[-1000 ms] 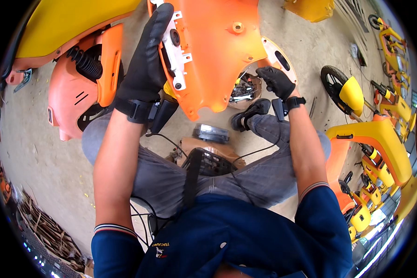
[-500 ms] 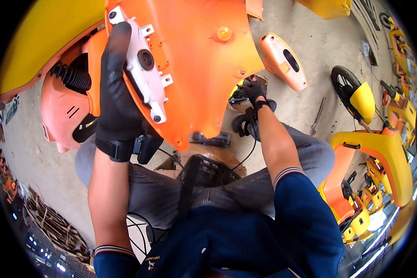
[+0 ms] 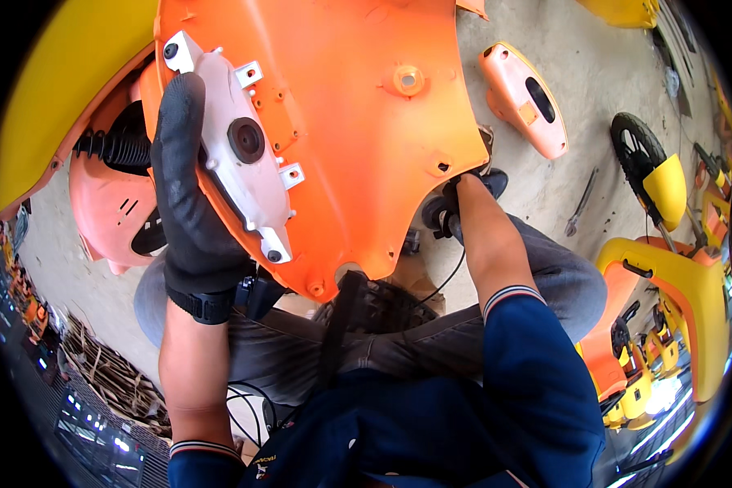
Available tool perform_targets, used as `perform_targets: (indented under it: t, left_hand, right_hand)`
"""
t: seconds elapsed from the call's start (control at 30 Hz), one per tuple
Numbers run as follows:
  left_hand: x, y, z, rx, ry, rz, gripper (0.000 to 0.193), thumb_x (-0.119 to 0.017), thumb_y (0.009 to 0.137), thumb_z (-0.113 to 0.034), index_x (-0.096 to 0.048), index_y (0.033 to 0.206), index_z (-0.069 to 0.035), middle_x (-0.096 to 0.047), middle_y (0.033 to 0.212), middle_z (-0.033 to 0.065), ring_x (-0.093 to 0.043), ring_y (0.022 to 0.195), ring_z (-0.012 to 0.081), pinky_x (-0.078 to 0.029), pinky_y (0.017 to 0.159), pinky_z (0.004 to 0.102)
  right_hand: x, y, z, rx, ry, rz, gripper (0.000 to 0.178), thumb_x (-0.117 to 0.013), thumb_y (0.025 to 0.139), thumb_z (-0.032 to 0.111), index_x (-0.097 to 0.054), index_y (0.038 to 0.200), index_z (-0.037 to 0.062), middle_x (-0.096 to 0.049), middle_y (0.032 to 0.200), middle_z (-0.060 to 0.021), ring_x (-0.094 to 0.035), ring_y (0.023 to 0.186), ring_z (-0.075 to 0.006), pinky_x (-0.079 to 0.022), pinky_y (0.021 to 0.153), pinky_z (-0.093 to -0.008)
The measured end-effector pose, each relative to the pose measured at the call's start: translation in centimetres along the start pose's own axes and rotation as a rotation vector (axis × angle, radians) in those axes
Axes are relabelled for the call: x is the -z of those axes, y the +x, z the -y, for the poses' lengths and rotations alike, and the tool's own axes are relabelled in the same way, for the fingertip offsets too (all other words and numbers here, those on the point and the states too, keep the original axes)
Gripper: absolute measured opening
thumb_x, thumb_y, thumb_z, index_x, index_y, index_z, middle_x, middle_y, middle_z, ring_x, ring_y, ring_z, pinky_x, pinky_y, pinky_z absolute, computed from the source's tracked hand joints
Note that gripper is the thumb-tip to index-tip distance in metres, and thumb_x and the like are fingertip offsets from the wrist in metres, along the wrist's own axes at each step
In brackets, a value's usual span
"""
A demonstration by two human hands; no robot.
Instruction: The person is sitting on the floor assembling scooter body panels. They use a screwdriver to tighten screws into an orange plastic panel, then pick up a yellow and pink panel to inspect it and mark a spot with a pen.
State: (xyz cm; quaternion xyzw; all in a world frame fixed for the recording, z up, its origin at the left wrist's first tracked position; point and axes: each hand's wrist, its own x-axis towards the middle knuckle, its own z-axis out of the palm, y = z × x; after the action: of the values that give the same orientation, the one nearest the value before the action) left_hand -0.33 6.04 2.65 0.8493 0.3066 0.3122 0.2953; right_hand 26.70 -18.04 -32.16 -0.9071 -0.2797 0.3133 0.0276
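My left hand (image 3: 189, 203), in a black glove, is closed on the left edge of a large orange plastic body panel (image 3: 350, 163). Its thumb lies along a pale headlight housing (image 3: 248, 154) fixed to the panel's inner face by white tabs. A round dark rubber cap sits in the middle of that housing. My right hand (image 3: 454, 187), also gloved, reaches beneath the panel's lower right corner. Only the glove's wrist end shows there; the fingers and anything in them are hidden.
A yellow panel (image 3: 65, 89) and a pink-orange shell (image 3: 114, 195) with a black spring stand at left. An orange handlebar cover (image 3: 529, 106), a metal tool (image 3: 581, 203) and a black wheel (image 3: 634, 150) lie on the concrete right. Beyond are yellow scooter bodies (image 3: 712, 301).
The panel has come slightly lower in the picture with my left hand. My right hand, seen earlier over a box of parts, is now mostly covered by the panel.
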Motion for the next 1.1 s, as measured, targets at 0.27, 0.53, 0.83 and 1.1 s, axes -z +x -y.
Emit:
perform_targets:
  t: [0.27,0.53,0.83,1.1]
  left_hand:
    - [-0.6,-0.6,-0.9,0.171,-0.317,-0.039,0.053,-0.058,0.094,-0.003,-0.042,0.145,-0.006,-0.048,0.143,0.0119,-0.048,0.13,0.0239,-0.038,0.112,0.0383]
    - [-0.3,-0.7,-0.5,0.194,-0.538,-0.042,0.05,-0.056,0.095,-0.003,-0.044,0.144,-0.008,-0.049,0.141,0.0103,-0.051,0.127,0.0229,-0.041,0.11,0.0375]
    - [0.0,-0.8,-0.6,0.175,-0.433,-0.06,0.053,-0.054,0.095,0.0,-0.041,0.146,-0.009,-0.048,0.142,0.011,-0.051,0.126,0.024,-0.043,0.108,0.0385]
    - [0.7,-0.4,-0.2,-0.004,-0.189,0.024,0.061,-0.061,0.09,0.0,-0.039,0.147,-0.006,-0.047,0.143,0.0127,-0.048,0.13,0.0242,-0.04,0.11,0.039]
  right_hand:
    - [-0.3,-0.5,0.3,0.001,0.048,-0.006,0.029,-0.053,0.094,0.022,-0.068,0.116,0.0106,-0.068,0.119,-0.0137,-0.064,0.11,-0.0298,-0.05,0.095,-0.0399]
    - [3.6,-3.5,2.8,0.035,-0.033,-0.073,0.031,-0.06,0.088,0.022,-0.068,0.115,0.0103,-0.068,0.117,-0.0157,-0.064,0.11,-0.0325,-0.049,0.096,-0.0413]
    - [-0.3,0.7,-2.4,-0.122,0.031,0.055,0.027,-0.067,0.078,0.019,-0.073,0.104,0.0141,-0.071,0.108,-0.0143,-0.066,0.105,-0.0334,-0.051,0.091,-0.0432]
    - [-0.3,0.3,-2.5,-0.098,0.038,0.161,0.032,-0.076,0.075,0.025,-0.074,0.106,0.0166,-0.071,0.111,-0.0115,-0.066,0.105,-0.0324,-0.051,0.091,-0.0419]
